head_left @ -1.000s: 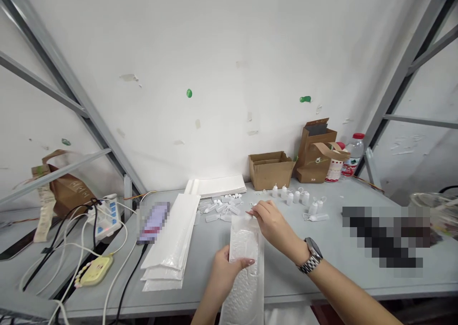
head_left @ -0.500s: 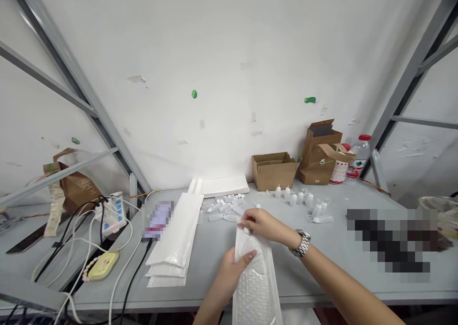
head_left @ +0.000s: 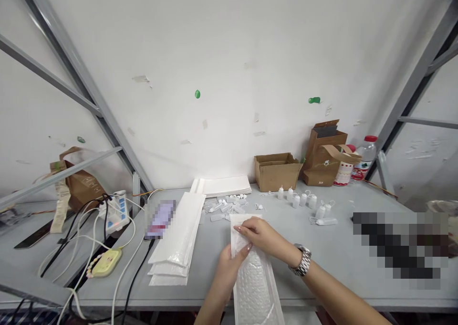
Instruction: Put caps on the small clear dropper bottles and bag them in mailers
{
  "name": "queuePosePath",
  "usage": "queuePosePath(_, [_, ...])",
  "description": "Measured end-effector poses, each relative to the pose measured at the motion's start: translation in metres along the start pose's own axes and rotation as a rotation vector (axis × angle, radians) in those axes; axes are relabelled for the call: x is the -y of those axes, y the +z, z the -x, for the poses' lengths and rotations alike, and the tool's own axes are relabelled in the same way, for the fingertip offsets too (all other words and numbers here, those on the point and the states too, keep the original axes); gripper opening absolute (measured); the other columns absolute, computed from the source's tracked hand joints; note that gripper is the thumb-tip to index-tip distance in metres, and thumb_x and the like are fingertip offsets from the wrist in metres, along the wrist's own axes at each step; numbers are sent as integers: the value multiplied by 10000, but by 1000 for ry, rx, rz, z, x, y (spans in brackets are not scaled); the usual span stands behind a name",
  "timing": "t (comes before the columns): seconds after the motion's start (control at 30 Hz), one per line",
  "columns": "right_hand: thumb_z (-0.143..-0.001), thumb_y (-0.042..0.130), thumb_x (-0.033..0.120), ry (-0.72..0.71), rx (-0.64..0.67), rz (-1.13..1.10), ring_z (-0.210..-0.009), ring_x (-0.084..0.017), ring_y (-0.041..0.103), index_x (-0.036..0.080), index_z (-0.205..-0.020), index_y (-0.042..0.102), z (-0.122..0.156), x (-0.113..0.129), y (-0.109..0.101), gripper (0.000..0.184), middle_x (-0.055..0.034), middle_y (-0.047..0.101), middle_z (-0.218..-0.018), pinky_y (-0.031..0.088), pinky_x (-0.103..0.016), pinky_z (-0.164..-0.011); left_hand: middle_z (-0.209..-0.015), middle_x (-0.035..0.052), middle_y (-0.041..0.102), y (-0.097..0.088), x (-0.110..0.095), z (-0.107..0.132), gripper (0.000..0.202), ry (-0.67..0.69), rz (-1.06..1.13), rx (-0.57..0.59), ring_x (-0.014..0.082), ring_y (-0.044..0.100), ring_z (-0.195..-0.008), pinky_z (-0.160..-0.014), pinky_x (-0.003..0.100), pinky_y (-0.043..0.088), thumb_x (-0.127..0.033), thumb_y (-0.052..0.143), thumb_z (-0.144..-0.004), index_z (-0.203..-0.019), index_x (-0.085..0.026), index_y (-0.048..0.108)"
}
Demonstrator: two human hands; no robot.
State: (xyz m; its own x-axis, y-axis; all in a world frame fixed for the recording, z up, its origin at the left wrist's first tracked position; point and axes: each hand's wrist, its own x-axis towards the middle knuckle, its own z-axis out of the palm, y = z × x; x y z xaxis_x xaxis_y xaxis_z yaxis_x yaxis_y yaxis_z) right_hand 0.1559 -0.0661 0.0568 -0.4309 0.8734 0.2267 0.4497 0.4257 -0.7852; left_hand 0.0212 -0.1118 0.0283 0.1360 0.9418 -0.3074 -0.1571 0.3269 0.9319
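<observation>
A white bubble mailer (head_left: pixel 255 277) lies lengthwise on the grey table (head_left: pixel 322 263), its far end toward the wall. My left hand (head_left: pixel 229 267) grips its left edge, thumb on top. My right hand (head_left: pixel 259 234), with a metal watch on the wrist, pinches the mailer's upper end near the opening, fingers closed on it. Several small clear plastic bottles (head_left: pixel 223 208) lie scattered just beyond the mailer.
A stack of white mailers (head_left: pixel 177 239) lies to the left, more flat white sheets (head_left: pixel 222 185) at the back. Small white bottles (head_left: pixel 302 200) stand right of centre. A cardboard box (head_left: pixel 277 171), paper bag (head_left: pixel 325 158), power strip (head_left: pixel 114 213) and cables sit around.
My right hand has come back from the small bottles to the mailer's top end. The mailer has slid a little toward me, and the view has shifted slightly left.
</observation>
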Motion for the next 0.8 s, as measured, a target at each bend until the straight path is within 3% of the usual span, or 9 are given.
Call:
queuePosePath(0.13, [-848,453,446,-76,-315,-82,-910,-198,511,223,-908,658,-1,-2,-18,308,-62,584,-951,381,-342,-838,-954,122,692,-8,-4,0,524,-31,108,-7,259,634,-901,-798,338,478,-442,716,-614,-1004,-108,614])
queuePosePath(0.2, [-828,459,484,28,-466,-226,-833,-186,525,214,-952,646,-4,-8,-28,351,-66,584,-938,404,-336,-788,-953,133,690,-12,-7,2,503,-62,146,23,260,641,-881,-807,360,483,-420,721,-619,-999,-107,613])
queuePosePath(0.23, [-809,470,508,119,-482,-322,-747,-169,524,200,-928,650,-6,-12,-31,376,-57,587,-875,415,-323,-730,-951,137,689,-14,-9,3,491,-72,156,49,261,644,-870,-808,370,485,-407,724,-621,-994,-107,612])
queuePosePath(0.27, [-785,490,531,226,-437,-430,-665,-149,508,183,-886,656,-8,-17,-33,398,-43,582,-799,414,-307,-667,-950,138,689,-15,-10,3,480,-72,161,84,261,646,-863,-807,375,485,-392,725,-625,-993,-106,611])
queuePosePath(0.33, [-731,549,554,420,-217,-644,-575,-118,470,152,-783,655,-11,-23,-34,418,-14,553,-679,391,-277,-590,-954,135,688,-16,-11,5,462,-61,151,161,259,645,-863,-802,373,482,-368,723,-635,-999,-106,609])
queuePosePath(0.43, [-672,619,558,536,106,-786,-534,-88,424,140,-626,601,-12,-25,-32,421,27,492,-573,359,-248,-560,-947,126,690,-16,-12,4,454,-61,89,229,256,642,-870,-777,353,480,-360,709,-653,-1014,-105,608])
queuePosePath(0.6, [-688,606,554,348,396,-597,-497,-64,303,144,-522,528,-12,-22,-40,450,70,365,-499,267,-228,-511,-920,117,691,-17,-13,-1,482,-49,53,186,248,640,-839,-733,325,473,-384,722,-623,-1000,-107,608])
queuePosePath(0.7, [-670,657,490,260,429,-382,-524,-69,315,142,-578,558,-12,-23,-44,373,65,382,-536,240,-225,-508,-896,109,689,-17,-14,-3,510,-9,56,136,244,633,-818,-724,313,463,-383,762,-553,-954,-104,617])
queuePosePath(0.8, [-644,690,450,236,373,-194,-553,-81,363,152,-621,559,-8,-20,-42,327,51,427,-596,265,-222,-511,-842,90,686,-15,-16,-2,516,0,40,117,227,626,-775,-698,300,455,-409,762,-535,-929,-107,622])
